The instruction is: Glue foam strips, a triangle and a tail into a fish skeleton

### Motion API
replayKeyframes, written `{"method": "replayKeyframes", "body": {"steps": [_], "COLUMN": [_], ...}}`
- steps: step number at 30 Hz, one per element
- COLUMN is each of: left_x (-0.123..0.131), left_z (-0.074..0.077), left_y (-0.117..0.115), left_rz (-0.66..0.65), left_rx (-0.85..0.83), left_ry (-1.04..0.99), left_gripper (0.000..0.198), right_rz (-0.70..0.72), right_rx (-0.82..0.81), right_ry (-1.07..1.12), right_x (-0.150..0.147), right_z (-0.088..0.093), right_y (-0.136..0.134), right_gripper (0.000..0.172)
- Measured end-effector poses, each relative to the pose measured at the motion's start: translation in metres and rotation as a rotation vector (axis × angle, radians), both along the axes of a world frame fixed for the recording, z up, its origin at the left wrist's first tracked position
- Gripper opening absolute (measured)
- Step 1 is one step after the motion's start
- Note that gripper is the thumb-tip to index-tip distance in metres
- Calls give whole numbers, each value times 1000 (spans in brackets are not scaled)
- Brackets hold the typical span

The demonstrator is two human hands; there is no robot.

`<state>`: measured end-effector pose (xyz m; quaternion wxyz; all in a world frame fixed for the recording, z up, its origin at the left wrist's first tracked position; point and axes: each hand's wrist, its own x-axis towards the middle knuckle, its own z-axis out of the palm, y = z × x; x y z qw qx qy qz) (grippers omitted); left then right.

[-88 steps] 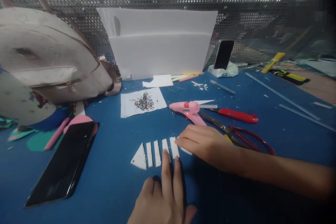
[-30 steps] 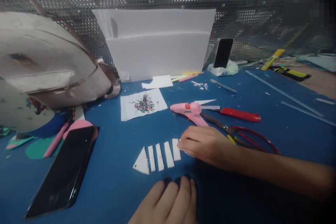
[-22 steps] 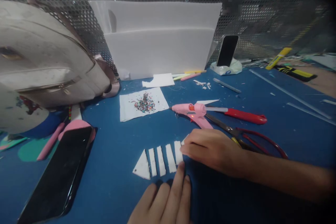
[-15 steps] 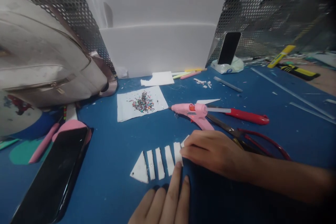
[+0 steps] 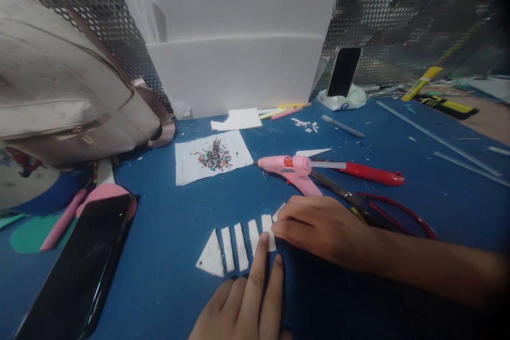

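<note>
Hands (image 5: 243, 303) (image 5: 321, 228) touch pieces (image 5: 241, 248); perforated metal (image 5: 374, 32) backs blue tabletop (image 5: 163, 247).

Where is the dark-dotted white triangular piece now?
In the head view, the white triangular piece lies low, left of centre on the blue tabletop, beside a narrow white strip.

On a surface (image 5: 159, 276), the left hand (image 5: 243, 305) rests a fingertip on the rightmost white strip (image 5: 267, 223); the right hand (image 5: 324, 231) partly covers a white end piece (image 5: 278, 212) near a pink glue gun (image 5: 292, 167).
</note>
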<state>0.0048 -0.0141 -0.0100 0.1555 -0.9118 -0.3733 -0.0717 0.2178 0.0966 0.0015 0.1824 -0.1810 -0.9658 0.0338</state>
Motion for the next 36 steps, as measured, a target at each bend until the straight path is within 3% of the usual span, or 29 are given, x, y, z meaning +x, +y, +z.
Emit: {"method": "replayKeyframes", "body": {"steps": [12,19,36], "left_x": [-2,-4,-2], "left_z": [-15,-14,-15], "left_y": [0,0,0], "left_rz": [-27,-26,-24], "left_rx": [-9,-16,-32], "left_ry": [-19,-26,-70], "left_gripper": [51,50,51], "right_rz": [-33,-30,-14], "right_rx": [-68,-99,-213], "right_ry": [17,25,-15], "right_x": [-2,-2,-4], "right_z": [3,-1,7], "right_y": [-3,-1,-6], "right_gripper": [27,49,44]}}
